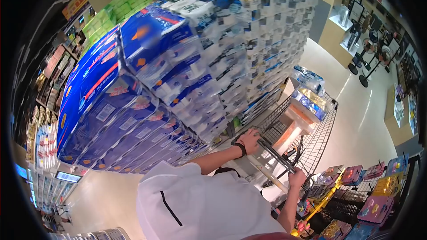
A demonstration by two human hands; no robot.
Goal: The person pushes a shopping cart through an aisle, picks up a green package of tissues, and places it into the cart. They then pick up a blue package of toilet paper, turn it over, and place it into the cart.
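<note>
A wire shopping cart (320,129) stands in front of me in a shop aisle. My left hand (250,141), with a dark band on its wrist, is closed on the left end of the cart handle (272,159). My right hand (296,179) is closed on the handle's right end. Wrapped packs (308,90) and a box lie inside the cart. I wear a white top.
A tall stack of blue and white tissue and paper roll packs (178,71) rises close on the left of the cart. A rack of coloured flat items (364,195) stands at the lower right. Standing fans (369,62) are farther off on the pale floor.
</note>
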